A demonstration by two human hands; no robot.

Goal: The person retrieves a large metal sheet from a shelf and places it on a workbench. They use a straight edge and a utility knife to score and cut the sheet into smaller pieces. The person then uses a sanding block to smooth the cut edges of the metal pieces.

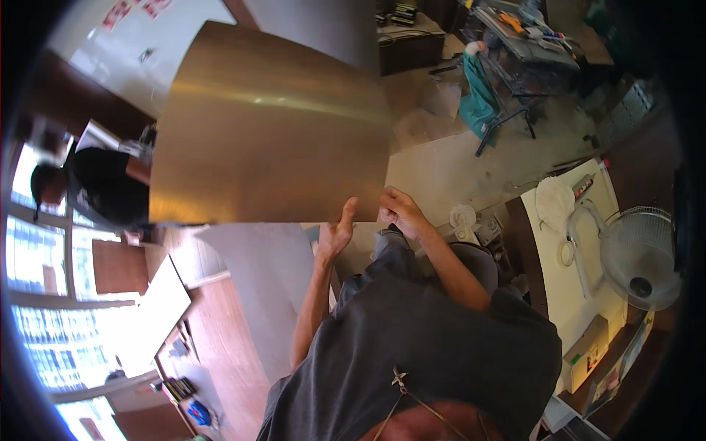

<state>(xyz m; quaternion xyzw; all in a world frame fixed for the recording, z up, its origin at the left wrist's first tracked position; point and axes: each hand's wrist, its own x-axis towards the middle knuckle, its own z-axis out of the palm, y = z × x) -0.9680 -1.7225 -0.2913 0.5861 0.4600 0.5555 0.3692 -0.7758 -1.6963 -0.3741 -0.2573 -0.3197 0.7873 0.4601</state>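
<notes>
A large brass-coloured sheet (268,140) with a brushed, shiny surface stretches out in front of me, slightly bowed. My left hand (337,234) grips its near edge, thumb on top and the other fingers hidden underneath. At the near right corner my right hand (399,208) pinches the sheet's edge with closed fingers. Beyond the sheet's left edge stands another person in a black shirt (110,184) and cap; the sheet hides that person's hands.
A work stand (526,40) with tools on top and a green cloth (476,95) stands at the far right. To my right, a fan (640,257) sits by a pale table (562,253) bearing a white cloth (553,204) and tape roll (565,253). A grey panel (257,272) lies left.
</notes>
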